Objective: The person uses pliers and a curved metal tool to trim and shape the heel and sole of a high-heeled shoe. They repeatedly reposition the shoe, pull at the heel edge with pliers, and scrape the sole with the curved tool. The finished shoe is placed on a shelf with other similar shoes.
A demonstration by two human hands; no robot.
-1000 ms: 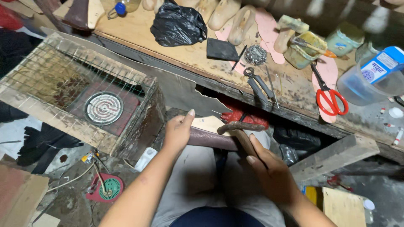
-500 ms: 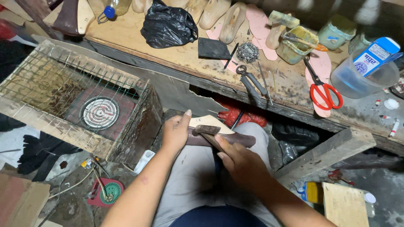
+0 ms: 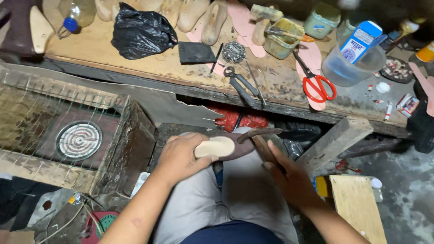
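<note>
A worn wooden workbench (image 3: 135,68) carries a shoemaker's clutter around a pair of red scissors (image 3: 316,83). Left of the scissors lie pliers (image 3: 242,86), a pile of nails (image 3: 233,51), a dark square pad (image 3: 195,52) and a black plastic bag (image 3: 141,31). Behind them stands a glue pot (image 3: 282,43); to their right, a clear plastic tub (image 3: 350,68) holding a blue carton (image 3: 360,40).

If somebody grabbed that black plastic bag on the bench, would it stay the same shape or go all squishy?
The black plastic bag would probably go squishy: its skin is crumpled and creased, so it looks floppy. It bulges, so something fills it, but how heavy is unclear. It likely would not roll, since it sits slumped on the wooden bench.
</note>
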